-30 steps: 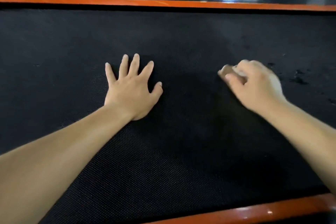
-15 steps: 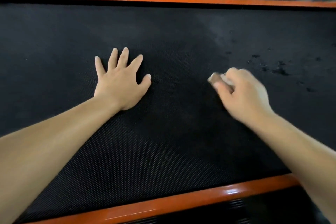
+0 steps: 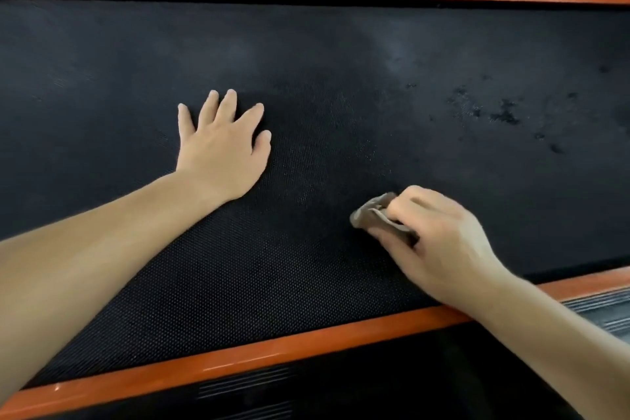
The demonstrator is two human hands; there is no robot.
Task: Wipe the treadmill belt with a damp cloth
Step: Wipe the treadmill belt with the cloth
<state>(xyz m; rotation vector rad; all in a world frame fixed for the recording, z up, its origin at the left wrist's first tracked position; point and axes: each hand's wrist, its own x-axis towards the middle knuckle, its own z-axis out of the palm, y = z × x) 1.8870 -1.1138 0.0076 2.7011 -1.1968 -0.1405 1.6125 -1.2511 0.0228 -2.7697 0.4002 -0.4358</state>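
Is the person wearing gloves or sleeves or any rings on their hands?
No gloves. Both the left hand and the right hand are bare, and both forearms are bare too, with no sleeves as far up as the picture shows. I can see no rings, watch or bracelet on either one. The fingernails look short and plain, without polish.
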